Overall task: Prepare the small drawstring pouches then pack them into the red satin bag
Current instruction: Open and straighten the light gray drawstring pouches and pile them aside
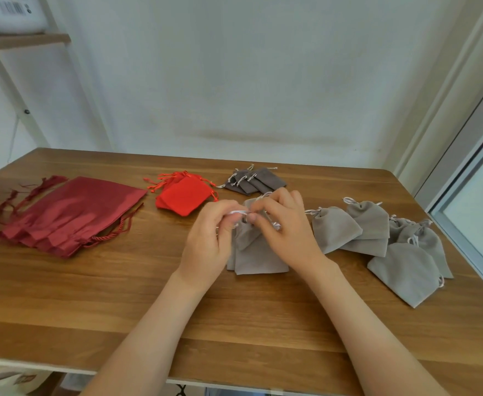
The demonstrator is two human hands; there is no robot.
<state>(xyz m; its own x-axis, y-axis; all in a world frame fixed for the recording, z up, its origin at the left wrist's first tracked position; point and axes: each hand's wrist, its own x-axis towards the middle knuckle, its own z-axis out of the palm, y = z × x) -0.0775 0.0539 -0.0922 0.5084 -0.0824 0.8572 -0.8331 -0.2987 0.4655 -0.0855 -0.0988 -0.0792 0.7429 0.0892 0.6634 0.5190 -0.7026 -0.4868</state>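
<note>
— While both hands work at the neck of that light grey pouch (256, 252), what are they actually holding?

— The cord, mostly. The left hand (208, 238) has its grip pinched on the white drawstring (238, 213). The right hand (286, 227) has its grip closed on the gathered mouth just beside it, fingers curled. I'd judge they're pulling against each other to cinch it shut. The pouch's bottom rests on the desk (91, 295), which gives the fabric something to drag against.

— And the heaps around it?

— Sorted by kind, I think. On the pouch's right-hand side lie more grey pouches (371, 227) with puckered necks, probably the finished ones. Beyond it sits a fan of dark grey pouches (256, 180). Beyond it and towards its left-hand side are the small red pouches (183, 197).

— The red satin bag (71, 215)?

— Well apart from the pouch, far off on its left-hand side. It's a flat stack of them, cords trailing, with nothing inside that I can see. Packing looks a long way off.
</note>
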